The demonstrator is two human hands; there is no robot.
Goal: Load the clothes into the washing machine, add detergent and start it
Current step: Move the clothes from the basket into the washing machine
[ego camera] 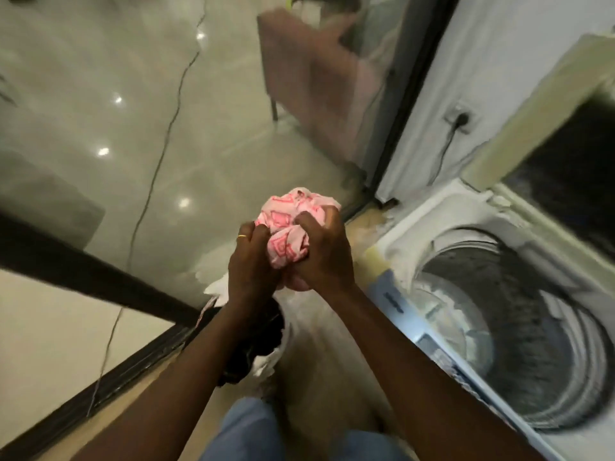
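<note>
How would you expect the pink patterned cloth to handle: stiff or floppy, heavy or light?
Probably floppy: the pink cloth is crumpled into a ball between the left hand and right hand. Likely light: the bundle is small and held aloft.

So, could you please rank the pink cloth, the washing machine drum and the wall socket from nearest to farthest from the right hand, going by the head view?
1. pink cloth: gripped in the right hand itself, at the centre.
2. washing machine drum: open, to the right and lower.
3. wall socket: on the wall behind the washer, upper right.
</note>
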